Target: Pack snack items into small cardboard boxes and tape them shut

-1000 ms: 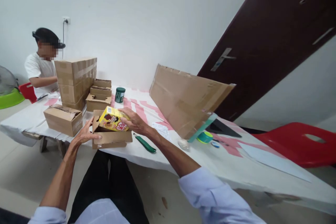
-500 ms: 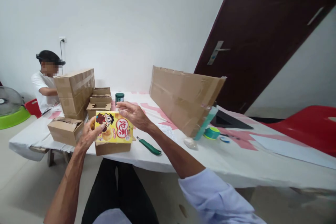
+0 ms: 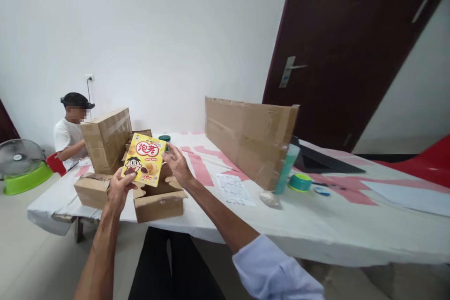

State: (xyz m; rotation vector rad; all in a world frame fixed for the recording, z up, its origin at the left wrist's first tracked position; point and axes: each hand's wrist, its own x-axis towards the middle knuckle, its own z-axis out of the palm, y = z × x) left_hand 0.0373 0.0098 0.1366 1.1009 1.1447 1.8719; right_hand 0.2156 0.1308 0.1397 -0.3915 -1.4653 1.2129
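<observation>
A yellow snack box (image 3: 144, 161) with a cartoon face and red lettering is held up between my hands. My left hand (image 3: 121, 187) grips its lower left corner, thumb across the front. On the opposite side, my right hand (image 3: 177, 164) pinches the right edge, with the back fingers partly hidden. Below the snack box stands an open cardboard box (image 3: 160, 207), its flaps up and its inside mostly covered from view. A second small cardboard box (image 3: 92, 192) sits left of it, beside my left wrist.
Stacked taped cartons (image 3: 107, 138) rise at the left, with a co-worker (image 3: 68, 136) behind them. A tall cardboard panel (image 3: 249, 138) stands on the table. Right of it are green tape (image 3: 300, 182), a wrapped lump (image 3: 270, 198) and a printed sheet (image 3: 235, 189). A dark green-lidded jar (image 3: 164, 139) stands behind.
The snack box has turned upright and risen off the cardboard box, whose opening now shows. My right hand has moved from its top corner to its right edge. The view has shifted.
</observation>
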